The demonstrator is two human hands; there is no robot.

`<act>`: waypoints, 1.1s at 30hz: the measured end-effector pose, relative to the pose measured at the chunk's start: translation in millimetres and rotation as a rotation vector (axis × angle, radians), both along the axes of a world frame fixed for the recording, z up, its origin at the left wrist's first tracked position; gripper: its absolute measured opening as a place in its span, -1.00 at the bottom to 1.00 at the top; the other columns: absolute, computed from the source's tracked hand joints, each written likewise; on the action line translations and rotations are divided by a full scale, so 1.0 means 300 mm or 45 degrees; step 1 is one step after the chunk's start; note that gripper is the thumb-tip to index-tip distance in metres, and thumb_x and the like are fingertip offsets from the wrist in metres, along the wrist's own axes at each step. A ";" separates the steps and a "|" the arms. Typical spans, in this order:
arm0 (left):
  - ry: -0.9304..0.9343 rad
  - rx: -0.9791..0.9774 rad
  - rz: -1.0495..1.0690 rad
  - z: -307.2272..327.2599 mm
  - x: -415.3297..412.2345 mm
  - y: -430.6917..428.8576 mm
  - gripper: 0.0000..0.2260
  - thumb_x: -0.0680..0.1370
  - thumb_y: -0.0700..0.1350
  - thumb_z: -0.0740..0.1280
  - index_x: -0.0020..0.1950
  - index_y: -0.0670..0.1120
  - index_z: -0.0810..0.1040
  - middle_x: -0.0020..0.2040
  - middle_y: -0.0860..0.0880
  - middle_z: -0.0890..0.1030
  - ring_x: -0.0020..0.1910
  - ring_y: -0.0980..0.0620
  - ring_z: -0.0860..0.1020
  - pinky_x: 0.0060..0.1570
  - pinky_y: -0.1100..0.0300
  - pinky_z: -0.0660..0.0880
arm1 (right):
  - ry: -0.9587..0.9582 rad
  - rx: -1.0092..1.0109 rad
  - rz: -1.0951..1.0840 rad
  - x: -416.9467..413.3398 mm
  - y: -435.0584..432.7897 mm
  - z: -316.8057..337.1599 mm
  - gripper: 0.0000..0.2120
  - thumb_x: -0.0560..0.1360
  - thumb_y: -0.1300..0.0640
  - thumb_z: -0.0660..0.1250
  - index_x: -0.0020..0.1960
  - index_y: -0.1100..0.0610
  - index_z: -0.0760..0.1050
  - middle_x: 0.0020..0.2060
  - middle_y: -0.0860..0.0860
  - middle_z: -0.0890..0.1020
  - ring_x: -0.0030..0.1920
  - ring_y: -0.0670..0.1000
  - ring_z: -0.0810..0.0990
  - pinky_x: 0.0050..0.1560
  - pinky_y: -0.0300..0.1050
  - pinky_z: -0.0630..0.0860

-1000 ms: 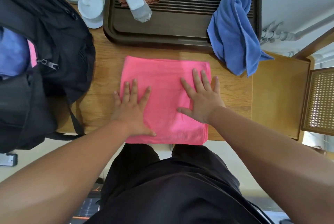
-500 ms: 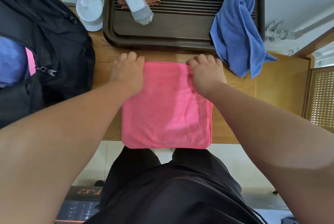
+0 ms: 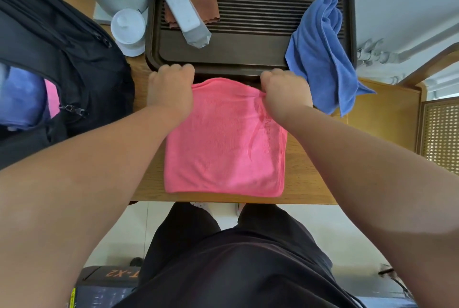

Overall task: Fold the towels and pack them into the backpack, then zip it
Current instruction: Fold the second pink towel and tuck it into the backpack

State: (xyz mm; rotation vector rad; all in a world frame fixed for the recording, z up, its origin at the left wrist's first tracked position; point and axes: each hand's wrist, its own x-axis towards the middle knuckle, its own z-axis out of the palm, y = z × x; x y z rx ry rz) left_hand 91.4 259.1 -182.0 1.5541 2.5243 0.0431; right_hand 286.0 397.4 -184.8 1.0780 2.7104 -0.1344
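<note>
- I found the pink towel (image 3: 223, 146) lying flat at the centre of the frame on the wooden table (image 3: 310, 181), its near edge close to the table's front edge.
- The left hand (image 3: 171, 89) and right hand (image 3: 285, 91) were each curled round a far corner, clamped on the cloth. That edge stood slightly raised, a hold I judged suited to drawing it toward me for another fold.
- The blue towel (image 3: 323, 54) hung unfolded over the right rim of the dark tray (image 3: 248, 44), upper right, evidently awaiting its turn.
- The backpack (image 3: 74, 54) stood unzipped at the left edge, blue and pink cloth showing inside, and sat within reach for packing.
</note>
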 end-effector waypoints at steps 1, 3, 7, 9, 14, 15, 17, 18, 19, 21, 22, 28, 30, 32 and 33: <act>-0.005 0.051 0.004 0.009 -0.005 -0.001 -0.81 0.47 -0.36 0.25 -0.15 -0.08 0.36 -0.23 -0.08 0.46 -0.19 -0.11 0.40 -0.19 -0.03 0.36 | 0.042 0.051 0.005 0.004 0.005 0.008 -0.87 0.50 0.30 0.23 -0.01 0.12 0.46 -0.14 0.07 0.51 -0.15 0.12 0.42 -0.17 0.00 0.26; -0.033 0.143 -0.003 0.023 -0.010 -0.020 -0.80 0.47 -0.35 0.25 -0.18 -0.06 0.36 -0.27 -0.05 0.44 -0.23 -0.10 0.40 -0.23 -0.04 0.36 | 0.122 0.122 0.034 0.025 0.008 0.019 -0.90 0.50 0.27 0.25 -0.07 0.09 0.45 -0.19 0.05 0.51 -0.18 0.10 0.36 -0.14 0.00 0.25; -0.114 0.199 -0.032 0.042 0.004 -0.124 -0.83 0.47 -0.29 0.30 -0.22 -0.04 0.43 -0.26 0.00 0.47 -0.22 -0.09 0.43 -0.23 -0.07 0.46 | 0.212 0.115 0.139 0.107 -0.037 0.034 -0.92 0.47 0.25 0.29 -0.11 0.08 0.49 -0.24 0.01 0.49 -0.16 0.12 0.38 -0.11 0.00 0.22; -0.163 0.187 -0.047 0.043 0.034 -0.203 -0.86 0.44 -0.30 0.33 -0.21 -0.06 0.48 -0.21 -0.01 0.50 -0.16 -0.09 0.45 -0.17 -0.07 0.46 | 0.179 0.041 0.166 0.159 -0.085 0.036 -0.91 0.44 0.22 0.30 -0.09 0.08 0.53 -0.20 0.01 0.51 -0.10 0.14 0.46 -0.09 -0.02 0.23; -0.186 0.160 -0.071 0.009 0.121 -0.388 -0.89 0.42 -0.30 0.37 -0.21 -0.09 0.54 -0.19 -0.01 0.51 -0.13 -0.07 0.45 -0.11 -0.02 0.45 | 0.210 -0.095 0.205 0.286 -0.235 0.014 -0.89 0.37 0.26 0.38 -0.12 0.13 0.52 -0.21 0.08 0.53 -0.19 0.21 0.54 -0.22 -0.07 0.26; -0.183 0.154 -0.086 0.000 0.133 -0.416 -0.90 0.41 -0.29 0.37 -0.21 -0.10 0.54 -0.19 -0.02 0.51 -0.13 -0.08 0.45 -0.11 -0.01 0.44 | 0.250 -0.097 0.211 0.306 -0.267 0.010 -0.89 0.36 0.28 0.39 -0.14 0.14 0.52 -0.23 0.09 0.53 -0.23 0.21 0.54 -0.24 -0.09 0.26; -0.169 0.144 -0.128 -0.021 0.150 -0.466 -0.90 0.42 -0.28 0.37 -0.21 -0.10 0.53 -0.19 -0.02 0.50 -0.13 -0.09 0.44 -0.12 0.02 0.38 | 0.324 -0.115 0.231 0.339 -0.327 0.001 -0.95 0.38 0.24 0.31 -0.16 0.15 0.52 -0.26 0.09 0.52 -0.28 0.20 0.54 -0.27 -0.09 0.28; -0.156 0.140 -0.151 -0.030 0.156 -0.487 -0.90 0.41 -0.28 0.37 -0.22 -0.09 0.52 -0.20 -0.02 0.49 -0.14 -0.09 0.43 -0.14 0.04 0.34 | 0.351 -0.119 0.238 0.350 -0.350 -0.003 -0.92 0.38 0.21 0.26 -0.17 0.15 0.53 -0.27 0.09 0.52 -0.29 0.19 0.53 -0.28 -0.08 0.32; -0.147 0.138 -0.174 -0.038 0.163 -0.505 -0.89 0.40 -0.28 0.38 -0.23 -0.09 0.51 -0.21 -0.03 0.49 -0.15 -0.09 0.42 -0.15 0.05 0.32 | 0.358 -0.119 0.247 0.362 -0.368 -0.008 -0.91 0.36 0.21 0.27 -0.17 0.14 0.53 -0.27 0.09 0.51 -0.29 0.19 0.53 -0.28 -0.05 0.36; -0.131 0.133 -0.219 -0.052 0.176 -0.539 -0.86 0.36 -0.30 0.41 -0.25 -0.10 0.50 -0.22 -0.04 0.48 -0.17 -0.12 0.43 -0.17 0.03 0.34 | 0.346 -0.120 0.237 0.379 -0.400 -0.015 -0.84 0.28 0.30 0.40 -0.17 0.13 0.54 -0.26 0.08 0.51 -0.29 0.19 0.53 -0.28 -0.02 0.42; -0.126 0.126 -0.239 -0.058 0.181 -0.555 -0.85 0.36 -0.31 0.42 -0.25 -0.10 0.51 -0.23 -0.04 0.49 -0.18 -0.12 0.44 -0.18 0.03 0.36 | 0.327 -0.117 0.233 0.388 -0.415 -0.021 -0.80 0.26 0.33 0.44 -0.17 0.13 0.54 -0.27 0.08 0.51 -0.29 0.18 0.53 -0.28 -0.03 0.43; -0.058 -0.036 -0.312 -0.086 0.206 -0.607 -0.79 0.29 -0.34 0.47 -0.31 -0.08 0.51 -0.30 -0.04 0.46 -0.27 -0.11 0.44 -0.29 0.06 0.37 | 0.083 -0.121 0.171 0.428 -0.485 -0.054 -0.78 0.40 0.28 0.45 -0.03 0.03 0.58 -0.16 0.02 0.53 -0.16 0.16 0.57 -0.14 0.00 0.45; -0.024 -0.071 -0.312 -0.098 0.208 -0.620 -0.77 0.26 -0.36 0.47 -0.33 -0.08 0.51 -0.33 -0.04 0.45 -0.29 -0.13 0.45 -0.30 0.08 0.32 | -0.067 -0.220 0.162 0.434 -0.500 -0.050 -0.72 0.51 0.24 0.31 0.17 -0.01 0.54 0.02 0.01 0.52 0.05 0.15 0.55 0.03 0.03 0.45; -0.013 -0.142 -0.290 -0.100 0.210 -0.629 -0.81 0.28 -0.36 0.45 -0.33 -0.09 0.53 -0.32 -0.05 0.45 -0.27 -0.15 0.46 -0.27 0.06 0.33 | -0.242 -0.320 0.151 0.439 -0.513 -0.044 -0.58 0.52 0.24 0.24 0.31 -0.08 0.46 0.21 0.00 0.46 0.22 0.13 0.47 0.20 0.06 0.43; -0.014 -0.188 -0.287 -0.103 0.210 -0.633 -0.85 0.32 -0.33 0.43 -0.29 -0.09 0.55 -0.29 -0.05 0.47 -0.22 -0.15 0.47 -0.23 0.04 0.35 | -0.293 -0.352 0.132 0.442 -0.518 -0.042 -0.55 0.51 0.23 0.24 0.34 -0.10 0.43 0.27 -0.01 0.43 0.26 0.12 0.44 0.24 0.07 0.41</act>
